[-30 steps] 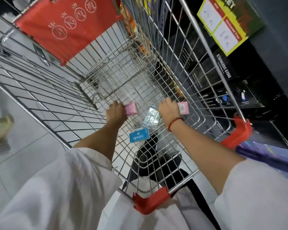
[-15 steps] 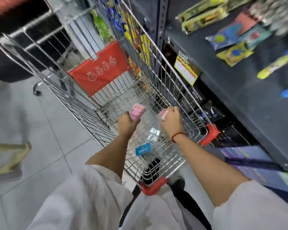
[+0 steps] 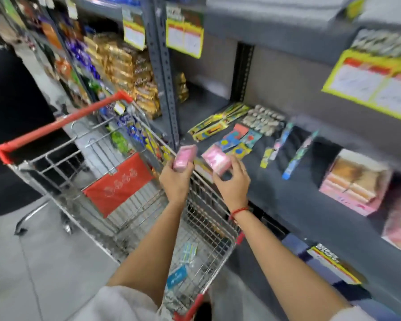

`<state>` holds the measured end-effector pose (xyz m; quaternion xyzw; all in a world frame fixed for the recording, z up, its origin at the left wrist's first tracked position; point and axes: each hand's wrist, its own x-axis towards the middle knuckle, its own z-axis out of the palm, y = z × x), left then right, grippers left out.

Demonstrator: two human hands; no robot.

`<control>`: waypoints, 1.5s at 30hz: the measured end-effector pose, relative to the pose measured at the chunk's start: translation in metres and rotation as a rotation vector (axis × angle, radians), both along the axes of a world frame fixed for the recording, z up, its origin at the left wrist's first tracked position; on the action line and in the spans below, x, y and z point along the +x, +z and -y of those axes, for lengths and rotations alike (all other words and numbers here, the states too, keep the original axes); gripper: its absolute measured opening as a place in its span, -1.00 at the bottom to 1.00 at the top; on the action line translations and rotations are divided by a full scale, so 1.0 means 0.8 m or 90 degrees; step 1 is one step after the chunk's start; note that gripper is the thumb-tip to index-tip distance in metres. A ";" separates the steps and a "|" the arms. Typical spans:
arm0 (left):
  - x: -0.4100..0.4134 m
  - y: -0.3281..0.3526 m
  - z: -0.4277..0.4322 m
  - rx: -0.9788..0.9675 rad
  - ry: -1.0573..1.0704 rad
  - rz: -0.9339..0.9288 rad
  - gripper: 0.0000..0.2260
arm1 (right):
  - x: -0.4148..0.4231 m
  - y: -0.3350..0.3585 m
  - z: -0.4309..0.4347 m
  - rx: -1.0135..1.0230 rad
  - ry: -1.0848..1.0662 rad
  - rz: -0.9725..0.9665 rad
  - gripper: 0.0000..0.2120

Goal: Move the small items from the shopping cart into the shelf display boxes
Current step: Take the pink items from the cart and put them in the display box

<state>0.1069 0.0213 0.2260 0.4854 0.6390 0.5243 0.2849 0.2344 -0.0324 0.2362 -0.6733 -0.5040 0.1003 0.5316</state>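
Note:
My left hand (image 3: 175, 179) grips a small pink packet (image 3: 183, 157) above the wire shopping cart (image 3: 63, 200). My right hand (image 3: 233, 181) holds a second pink packet (image 3: 217, 159) at the front edge of the grey shelf (image 3: 287, 200). Both packets are raised above the cart's right rim. In the cart's bottom lie a blue-labelled packet (image 3: 177, 275) and a pale shiny packet (image 3: 189, 251). A pink display box (image 3: 354, 184) stands on the shelf to the right.
Flat colourful packets (image 3: 235, 140) and small grey items (image 3: 263, 120) lie on the shelf ahead. Yellow price tags (image 3: 184, 35) hang from the shelf above. Gold snack bags (image 3: 130, 72) fill the racks on the left. A red flap (image 3: 118, 184) hangs inside the cart. Grey tiled floor lies left.
Both hands have lifted out of the cart with the pink packets and moved right toward the shelf. My view has swung up from the cart to the shelf.

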 end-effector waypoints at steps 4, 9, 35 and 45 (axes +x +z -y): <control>0.081 0.045 -0.002 0.064 -0.085 0.002 -0.48 | 0.069 0.037 0.020 0.079 -0.111 -0.011 -0.49; 0.202 0.076 0.031 0.104 -0.237 0.035 -0.76 | 0.179 0.052 0.063 0.090 -0.242 -0.060 -0.52; 0.386 0.010 0.098 0.183 -0.731 -0.327 -0.56 | 0.305 -0.007 0.145 -0.267 -0.443 0.102 -0.65; 0.397 0.025 0.070 0.361 -0.707 -0.655 -0.40 | 0.364 0.019 0.150 -0.409 -0.414 0.338 -0.73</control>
